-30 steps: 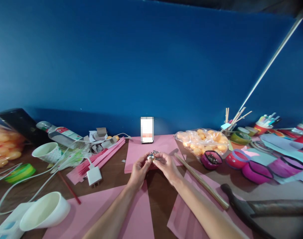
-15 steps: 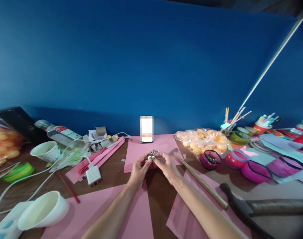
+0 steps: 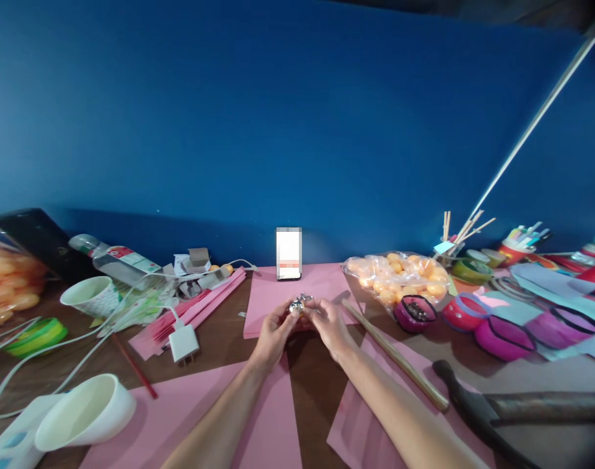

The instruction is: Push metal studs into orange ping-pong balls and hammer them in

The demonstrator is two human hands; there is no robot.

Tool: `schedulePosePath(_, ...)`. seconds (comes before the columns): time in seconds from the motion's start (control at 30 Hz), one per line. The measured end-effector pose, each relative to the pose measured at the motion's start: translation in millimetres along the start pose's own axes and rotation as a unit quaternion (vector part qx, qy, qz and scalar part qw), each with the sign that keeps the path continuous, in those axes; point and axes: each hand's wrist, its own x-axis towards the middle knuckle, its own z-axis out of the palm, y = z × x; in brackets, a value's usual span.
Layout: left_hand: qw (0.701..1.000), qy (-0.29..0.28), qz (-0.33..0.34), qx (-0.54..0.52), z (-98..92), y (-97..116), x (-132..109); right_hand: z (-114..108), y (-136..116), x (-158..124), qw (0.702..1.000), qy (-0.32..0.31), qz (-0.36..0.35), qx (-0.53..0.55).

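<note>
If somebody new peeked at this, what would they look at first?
Probably the big blue wall, filling the upper half. Next, maybe the shiny silver thing in the middle, held between the left hand and right hand. The hammer at the lower right and the bag of orange balls farther back might stand out too.

Beyond the left hand (image 3: 272, 335) and right hand (image 3: 333, 329), from here I see the phone (image 3: 288, 257) standing on paper (image 3: 321, 285) before the wall (image 3: 297, 117), charger (image 3: 183, 343), cups (image 3: 114, 413) and bottle (image 3: 133, 260) to the left, stick (image 3: 400, 358), hammer (image 3: 546, 407) and bag of balls (image 3: 400, 273) to the right.
</note>
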Motion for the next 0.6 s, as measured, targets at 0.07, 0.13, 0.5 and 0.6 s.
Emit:
schedulePosePath(0.07,1.0,0.004,0.003,0.018,0.2,0,0,0,0,0,1.0,0.002,-0.011,-0.01)
schedulePosePath(0.13,1.0,0.007,0.003,0.028,0.9,0,0,1,1,-1,1.0,0.003,-0.018,-0.021)
schedulePosePath(0.5,0.998,0.029,-0.026,0.052,3.3,5,-1,5,-44,1,0.997,0.051,-0.023,0.044)
schedulePosePath(0.6,0.998,0.022,-0.032,0.041,3.3,6,-2,-1,-61,0,0.996,0.065,-0.054,0.037)
